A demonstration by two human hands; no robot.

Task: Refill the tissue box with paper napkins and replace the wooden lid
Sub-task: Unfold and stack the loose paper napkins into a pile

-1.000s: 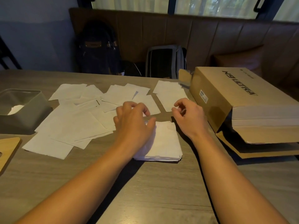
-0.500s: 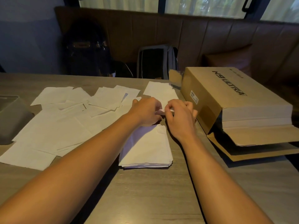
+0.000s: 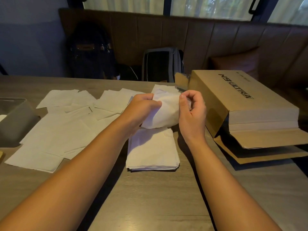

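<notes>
The napkin (image 3: pixel 166 112) now hangs raised above the stack (image 3: pixel 153 147); left hand (image 3: pixel 143 105) and right hand (image 3: pixel 191 110) each pinch an edge. Light, limp, tearable: hold by edges, gently.

bare table (image 3: pixel 150 205) near edge, loose napkins (image 3: pixel 66 127) left, cardboard box (image 3: pixel 241 104) right

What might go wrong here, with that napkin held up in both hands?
The napkin looks thin. Pinched by the left hand and right hand, it may tear or crumple if pulled apart. The left forearm passes close by the stack and the loose napkins, so a sweep might scatter them. The tissue box sits far left, so carrying paper there means crossing that spread.
</notes>
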